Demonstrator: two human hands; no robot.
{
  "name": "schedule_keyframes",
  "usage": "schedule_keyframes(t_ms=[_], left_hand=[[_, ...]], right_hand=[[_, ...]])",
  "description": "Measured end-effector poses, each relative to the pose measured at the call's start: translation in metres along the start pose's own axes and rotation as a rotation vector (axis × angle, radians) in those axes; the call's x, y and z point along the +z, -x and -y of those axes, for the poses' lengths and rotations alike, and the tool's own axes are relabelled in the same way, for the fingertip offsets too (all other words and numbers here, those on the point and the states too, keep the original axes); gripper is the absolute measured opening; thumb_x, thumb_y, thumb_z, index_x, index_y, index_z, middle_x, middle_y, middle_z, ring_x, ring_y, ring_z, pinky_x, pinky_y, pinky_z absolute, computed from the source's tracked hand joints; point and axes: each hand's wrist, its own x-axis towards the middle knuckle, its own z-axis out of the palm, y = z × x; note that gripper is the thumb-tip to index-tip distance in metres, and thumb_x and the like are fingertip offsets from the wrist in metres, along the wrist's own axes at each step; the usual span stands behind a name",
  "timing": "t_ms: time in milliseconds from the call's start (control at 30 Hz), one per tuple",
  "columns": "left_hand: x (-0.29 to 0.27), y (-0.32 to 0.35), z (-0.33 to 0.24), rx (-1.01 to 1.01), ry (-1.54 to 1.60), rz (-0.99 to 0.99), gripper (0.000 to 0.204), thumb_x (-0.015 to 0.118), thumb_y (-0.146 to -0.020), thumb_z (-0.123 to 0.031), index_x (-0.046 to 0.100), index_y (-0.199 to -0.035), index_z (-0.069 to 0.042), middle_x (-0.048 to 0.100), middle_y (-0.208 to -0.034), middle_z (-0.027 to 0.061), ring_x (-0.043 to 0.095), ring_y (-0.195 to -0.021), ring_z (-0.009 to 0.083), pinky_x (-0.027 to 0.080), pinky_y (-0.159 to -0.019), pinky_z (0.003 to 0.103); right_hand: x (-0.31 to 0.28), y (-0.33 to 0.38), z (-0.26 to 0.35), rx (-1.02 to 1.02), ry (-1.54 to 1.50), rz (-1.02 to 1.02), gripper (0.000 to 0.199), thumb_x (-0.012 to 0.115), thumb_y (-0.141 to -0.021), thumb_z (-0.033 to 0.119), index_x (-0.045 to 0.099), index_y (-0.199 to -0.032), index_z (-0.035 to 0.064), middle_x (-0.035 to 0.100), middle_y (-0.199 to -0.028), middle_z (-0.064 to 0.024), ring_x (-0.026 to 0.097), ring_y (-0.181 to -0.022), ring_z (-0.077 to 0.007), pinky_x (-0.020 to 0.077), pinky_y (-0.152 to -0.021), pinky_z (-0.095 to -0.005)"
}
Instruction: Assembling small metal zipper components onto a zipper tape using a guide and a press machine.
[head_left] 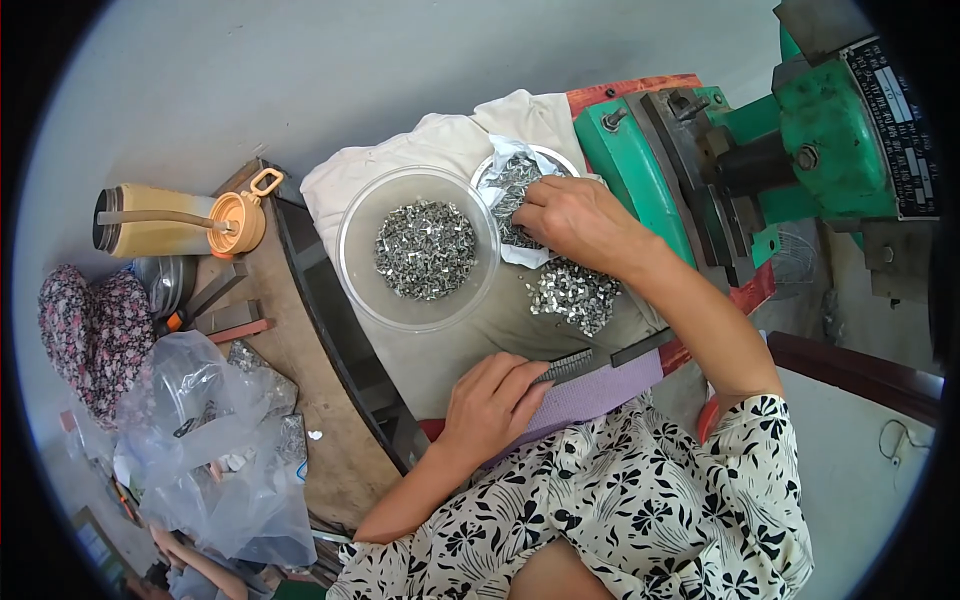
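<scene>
My left hand (492,400) is closed on one end of a narrow dark metal bar (568,366) with a row of fine notches or small pieces along it. It is held low over the near edge of the work surface. My right hand (572,222) reaches over a white-lined bowl (496,160) of small silvery metal pins (515,180). Its fingers are bent together at the pins, and what they pinch is hidden. Below that hand lies a loose heap of small shiny metal pieces (575,298). Left of it stands a clear round tub (350,235) holding many similar pieces (425,250).
A green machine (640,190) with a dark metal bed stands at the right. Another dark bar (640,347) lies by the purple cloth (605,390). On the left bench are a yellow bottle (160,220), clear plastic bags (215,450) and a flowered cloth item (95,335). Another person's arm (200,560) shows lower left.
</scene>
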Motion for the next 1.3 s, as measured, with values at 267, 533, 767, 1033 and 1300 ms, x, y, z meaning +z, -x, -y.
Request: schedule_keyframes(t_ms=[267,533,767,1033,1300], left_hand=[[0.007,-0.004,-0.005,-0.003,0.048,0.016,0.022,0.074,-0.083,-0.007,0.066,-0.103,-0.003,0.062,-0.090,0.0095,0.064,-0.080,0.0285,0.053,-0.069,0.038],[-0.011,-0.028,-0.010,0.019,-0.019,-0.172,0.022,0.074,-0.081,0.001,0.069,-0.102,-0.002,0.069,-0.088,0.0113,0.067,-0.077,0.0281,0.054,-0.069,0.037],[-0.029,-0.091,-0.017,0.070,-0.277,-0.307,0.019,0.070,-0.085,-0.002,0.068,-0.104,-0.002,0.067,-0.085,0.0120,0.066,-0.077,0.0317,0.053,-0.068,0.040],[-0.009,-0.140,0.002,-0.080,-0.008,-0.198,0.021,0.066,-0.088,-0.007,0.068,-0.106,0.003,0.072,-0.088,0.0193,0.070,-0.075,0.0366,0.055,-0.068,0.042],[-0.004,-0.152,0.007,-0.180,0.040,-0.239,0.013,0.069,-0.085,-0.009,0.074,-0.094,-0.001,0.070,-0.075,0.0180,0.069,-0.065,0.0310,0.053,-0.062,0.038]], right_hand=[[0.004,-0.003,0.007,0.033,-0.060,-0.032,0.006,0.070,-0.076,0.011,0.067,-0.081,0.0073,0.061,-0.080,-0.0077,0.066,-0.084,-0.0266,0.0543,-0.074,-0.0399],[0.003,0.004,0.002,0.208,-0.447,-0.072,0.012,0.074,-0.076,0.010,0.074,-0.087,0.0041,0.070,-0.083,-0.0124,0.068,-0.075,-0.0300,0.0557,-0.070,-0.0379],[-0.023,0.016,0.003,0.810,-1.376,-0.150,0.017,0.078,-0.085,0.012,0.075,-0.096,-0.0007,0.069,-0.076,0.0002,0.057,-0.064,-0.0054,0.0448,-0.056,-0.0211],[-0.024,0.024,0.006,0.903,-1.818,-0.238,0.017,0.072,-0.092,0.015,0.071,-0.103,0.0019,0.065,-0.082,0.0020,0.060,-0.071,-0.0045,0.0512,-0.064,-0.0182],[-0.024,0.024,0.017,0.964,-1.737,-0.384,0.024,0.069,-0.096,0.019,0.071,-0.108,-0.0016,0.068,-0.086,-0.0027,0.063,-0.074,-0.0077,0.0556,-0.069,-0.0217]])
